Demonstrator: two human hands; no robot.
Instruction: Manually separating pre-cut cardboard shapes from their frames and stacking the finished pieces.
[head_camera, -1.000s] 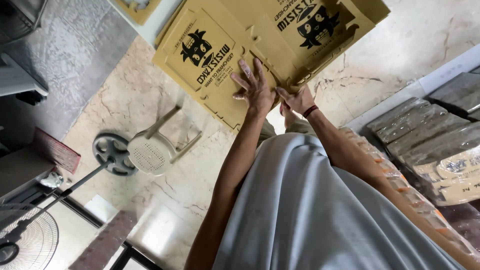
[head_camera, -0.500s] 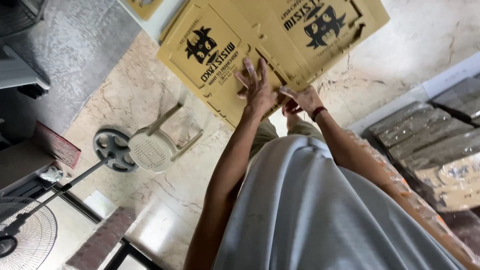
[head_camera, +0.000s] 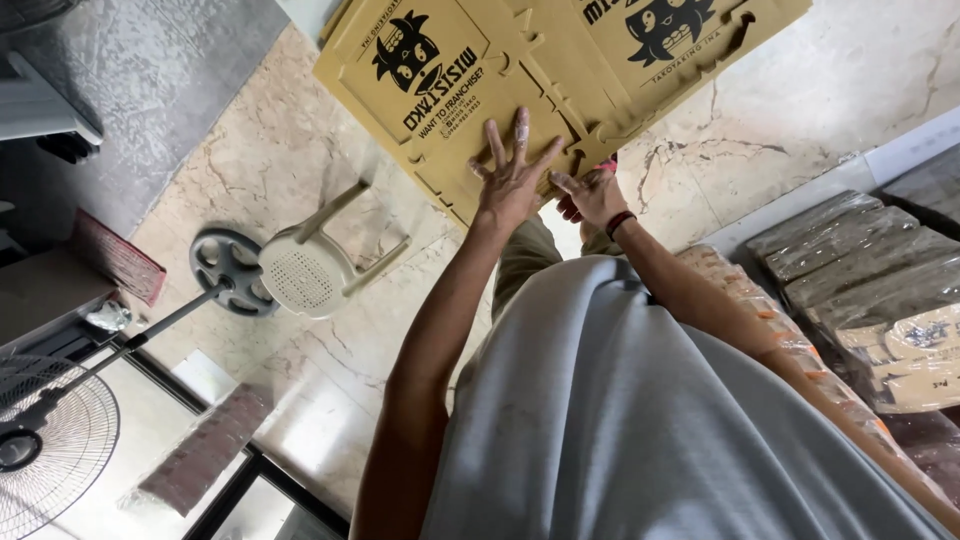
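Left hand (head_camera: 515, 170) lies spread flat on a flat yellow cardboard sheet (head_camera: 560, 70) held over the marble floor (head_camera: 250, 170), right hand (head_camera: 592, 195) gripping its near edge; plastic chair (head_camera: 315, 270), fan (head_camera: 50, 440), wrapped bundles (head_camera: 860, 260) nearby.

flat cardboard box blank (head_camera: 470, 90) | mustard yellow, black cartoon mascot and lettering printed on it, die-cut slots and tabs | unfolded, lying flat, overlapping a second like sheet (head_camera: 680, 40) | near edge under both hands, above the marble floor
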